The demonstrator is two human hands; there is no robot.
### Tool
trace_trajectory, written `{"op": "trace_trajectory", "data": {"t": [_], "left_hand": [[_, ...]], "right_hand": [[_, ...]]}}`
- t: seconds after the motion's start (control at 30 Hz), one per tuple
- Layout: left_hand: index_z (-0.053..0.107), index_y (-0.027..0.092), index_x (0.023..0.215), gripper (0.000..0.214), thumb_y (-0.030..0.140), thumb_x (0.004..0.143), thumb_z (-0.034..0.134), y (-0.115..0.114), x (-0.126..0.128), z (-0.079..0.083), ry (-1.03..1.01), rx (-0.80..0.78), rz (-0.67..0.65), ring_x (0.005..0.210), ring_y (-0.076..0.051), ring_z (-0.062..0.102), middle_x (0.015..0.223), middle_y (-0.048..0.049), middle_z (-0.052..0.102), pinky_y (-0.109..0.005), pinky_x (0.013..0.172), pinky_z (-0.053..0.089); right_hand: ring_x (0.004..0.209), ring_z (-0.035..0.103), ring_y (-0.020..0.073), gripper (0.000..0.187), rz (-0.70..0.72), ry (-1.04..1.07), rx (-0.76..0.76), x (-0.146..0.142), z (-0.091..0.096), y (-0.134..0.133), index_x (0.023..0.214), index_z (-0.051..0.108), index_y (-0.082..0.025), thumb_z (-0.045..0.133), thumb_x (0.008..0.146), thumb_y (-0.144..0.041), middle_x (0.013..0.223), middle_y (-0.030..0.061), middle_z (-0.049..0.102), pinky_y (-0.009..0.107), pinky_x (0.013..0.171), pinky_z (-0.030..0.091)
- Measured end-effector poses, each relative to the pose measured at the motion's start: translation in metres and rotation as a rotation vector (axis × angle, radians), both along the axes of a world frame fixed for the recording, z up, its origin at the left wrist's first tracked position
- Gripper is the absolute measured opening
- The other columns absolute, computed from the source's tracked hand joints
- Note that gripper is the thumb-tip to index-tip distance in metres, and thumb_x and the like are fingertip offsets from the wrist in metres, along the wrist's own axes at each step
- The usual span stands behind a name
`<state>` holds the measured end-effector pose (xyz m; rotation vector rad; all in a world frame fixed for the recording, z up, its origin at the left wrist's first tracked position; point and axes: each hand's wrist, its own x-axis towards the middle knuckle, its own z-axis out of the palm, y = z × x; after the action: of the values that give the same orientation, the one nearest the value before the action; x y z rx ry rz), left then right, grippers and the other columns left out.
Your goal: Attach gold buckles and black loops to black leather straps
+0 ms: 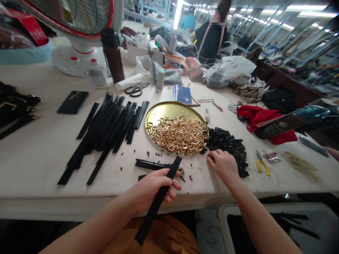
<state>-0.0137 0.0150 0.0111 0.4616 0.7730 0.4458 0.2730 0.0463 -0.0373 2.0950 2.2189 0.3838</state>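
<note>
My left hand is closed round a flat black strap, which slants from above the table edge down over my lap. At the near edge of a heap of small black loops, my right hand has its fingers curled in a pinch. Something dark shows at the fingertips, too small to name for sure. A round gold tray full of small gold metal buckles lies just beyond both hands. Behind my left hand, a black strap with a gold fitting rests on the table.
Several black straps are piled at the left, near a phone and scissors. A fan and a dark bottle stand behind. Yellow-handled pliers lie at the right, above a white bin. A person stands across.
</note>
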Motion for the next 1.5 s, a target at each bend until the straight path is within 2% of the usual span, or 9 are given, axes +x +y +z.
{"op": "trace_trajectory", "data": {"t": [0.13,0.33,0.6,0.77,0.93,1.03,1.2,1.33,1.5], "left_hand": [[0.052,0.010,0.104,0.027,0.014,0.078,0.045,-0.003,0.001,0.002,0.002,-0.012,-0.006,0.049,-0.007,0.053,0.074,-0.0055,0.059,-0.015,0.041,0.042],[0.052,0.009,0.106,0.029,0.012,0.078,0.045,-0.009,-0.003,0.010,0.017,-0.041,0.019,0.053,-0.008,0.056,0.075,-0.0057,0.060,-0.015,0.042,0.042],[0.053,0.011,0.104,0.028,0.015,0.076,0.050,-0.023,-0.007,0.010,-0.007,-0.033,-0.003,0.051,-0.007,0.053,0.072,-0.0035,0.059,-0.015,0.042,0.041],[0.054,0.012,0.104,0.030,0.017,0.074,0.054,-0.020,-0.010,0.009,-0.010,-0.040,0.004,0.052,-0.006,0.052,0.074,-0.0034,0.059,-0.015,0.043,0.040],[0.054,0.010,0.105,0.031,0.017,0.074,0.053,-0.014,-0.011,0.005,0.034,-0.044,0.029,0.051,-0.006,0.052,0.074,-0.0033,0.058,-0.015,0.042,0.040],[0.052,0.010,0.107,0.033,0.017,0.075,0.052,-0.009,-0.010,0.001,0.033,-0.058,0.025,0.051,-0.006,0.052,0.074,-0.0035,0.058,-0.014,0.042,0.040],[0.052,0.009,0.108,0.034,0.017,0.075,0.052,-0.003,-0.005,-0.003,0.025,-0.082,0.000,0.050,-0.006,0.052,0.074,-0.0036,0.058,-0.014,0.041,0.040],[0.053,0.009,0.106,0.034,0.019,0.074,0.054,0.003,-0.001,-0.002,0.019,-0.059,-0.034,0.051,-0.006,0.052,0.074,-0.0038,0.058,-0.014,0.041,0.041],[0.054,0.010,0.103,0.031,0.021,0.074,0.055,0.014,0.004,0.007,0.070,-0.043,-0.036,0.051,-0.007,0.052,0.072,-0.0036,0.059,-0.015,0.042,0.042]], "right_hand": [[0.078,0.050,0.0211,0.022,0.013,0.051,0.060,-0.004,0.000,0.002,0.090,0.060,-0.018,0.048,0.082,-0.033,0.089,0.0081,0.060,0.031,0.067,0.029],[0.078,0.051,0.0213,0.016,0.027,0.038,-0.019,-0.022,-0.001,0.013,0.089,0.060,-0.020,0.050,0.081,-0.031,0.085,0.0070,0.061,0.031,0.063,0.027],[0.078,0.054,0.0206,0.011,0.083,0.046,-0.039,-0.025,0.003,-0.011,0.082,0.059,-0.020,0.053,0.077,-0.027,0.083,0.0054,0.062,0.030,0.064,0.030],[0.079,0.057,0.0178,0.022,-0.065,0.205,0.059,0.011,0.005,0.017,0.093,0.059,-0.017,0.045,0.083,-0.031,0.089,0.0064,0.062,0.028,0.067,0.036],[0.080,0.057,0.0198,0.026,-0.199,0.164,0.096,0.036,0.003,0.056,0.098,0.059,-0.014,0.042,0.084,-0.028,0.094,0.0116,0.061,0.029,0.063,0.036],[0.072,0.057,0.0187,0.022,-0.182,0.135,0.043,0.031,0.002,0.062,0.087,0.062,-0.017,0.047,0.082,-0.033,0.085,0.0085,0.061,0.028,0.059,0.034],[0.072,0.056,0.0175,0.019,-0.043,0.074,-0.059,0.025,0.003,0.040,0.077,0.063,-0.019,0.049,0.081,-0.032,0.081,0.0056,0.061,0.027,0.062,0.035],[0.083,0.057,0.0190,0.025,-0.035,0.151,0.045,0.037,0.008,0.035,0.089,0.061,-0.017,0.040,0.087,-0.030,0.088,0.0074,0.063,0.028,0.073,0.038],[0.093,0.054,0.0192,0.031,-0.092,0.205,0.109,0.040,0.010,0.074,0.109,0.055,-0.015,0.036,0.088,-0.025,0.105,0.0096,0.060,0.027,0.079,0.037]]}}
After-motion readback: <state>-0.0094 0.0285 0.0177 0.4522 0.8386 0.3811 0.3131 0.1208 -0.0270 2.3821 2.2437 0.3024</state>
